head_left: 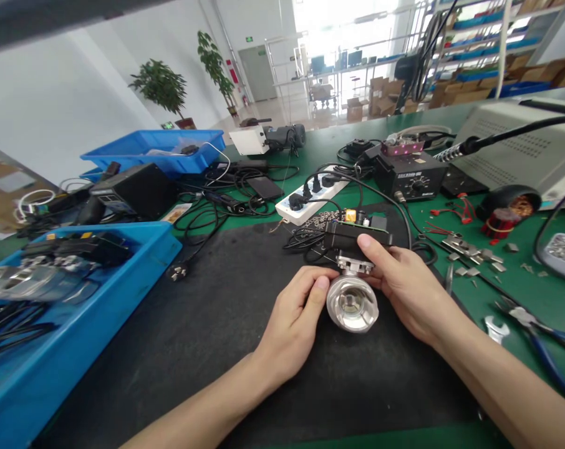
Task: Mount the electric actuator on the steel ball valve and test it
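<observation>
Between my hands is a device with a round, shiny metal cup (352, 304) facing me, joined by a metal bracket (355, 264) to a black housing (345, 240) with a green circuit board edge and a yellow part on top. My right hand (404, 280) grips the housing's right side, thumb on its front face and fingers hidden behind. My left hand (299, 312) pinches the left rim of the cup between thumb and fingers. A bundle of black cable (305, 240) lies to the left of the housing. Underneath is a black mat (193, 349).
At left, a blue bin (123, 293) holds similar metal-and-black units. Behind the device lie a white power strip (310, 199) and tangled cables. Pliers (530, 324), a wrench (496, 328), small metal pieces and a solder spool (500, 224) lie at right, near a soldering station (411, 178).
</observation>
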The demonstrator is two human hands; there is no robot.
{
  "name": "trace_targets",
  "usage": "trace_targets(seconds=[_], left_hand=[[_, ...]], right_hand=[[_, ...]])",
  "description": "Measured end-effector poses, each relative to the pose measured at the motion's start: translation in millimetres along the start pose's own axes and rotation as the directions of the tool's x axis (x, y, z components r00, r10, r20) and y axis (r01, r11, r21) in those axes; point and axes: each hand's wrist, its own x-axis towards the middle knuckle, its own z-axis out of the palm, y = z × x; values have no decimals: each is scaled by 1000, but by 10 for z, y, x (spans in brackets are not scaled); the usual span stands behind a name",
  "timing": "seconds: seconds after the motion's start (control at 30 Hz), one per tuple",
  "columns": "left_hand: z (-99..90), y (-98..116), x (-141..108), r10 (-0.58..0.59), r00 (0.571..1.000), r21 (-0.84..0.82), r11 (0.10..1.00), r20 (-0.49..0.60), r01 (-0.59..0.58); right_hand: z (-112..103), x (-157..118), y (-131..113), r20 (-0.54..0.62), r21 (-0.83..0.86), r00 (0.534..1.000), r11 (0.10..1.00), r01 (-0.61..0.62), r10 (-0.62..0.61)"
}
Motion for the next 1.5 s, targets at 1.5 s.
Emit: trace_targets(seconds=[1.5], left_hand=[[-44, -25, 5, 20, 1000, -30, 999, 0, -20]], right_hand=[[2, 48, 36, -20, 6, 999, 999, -36, 36]])
